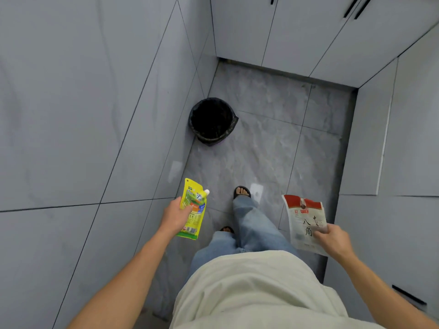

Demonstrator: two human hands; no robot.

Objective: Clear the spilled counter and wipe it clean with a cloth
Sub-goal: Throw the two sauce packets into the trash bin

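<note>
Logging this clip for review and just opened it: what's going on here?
A person stands on a grey tiled floor, facing a black-lined trash bin by the wall. The left hand holds a yellow-green spouted pouch; the right hand pinches a red-and-white packet. Both packages are held in the air, short of the bin. No counter or cloth is in view, so it looks like the clearing stage, probably carrying these toward the bin.
</note>
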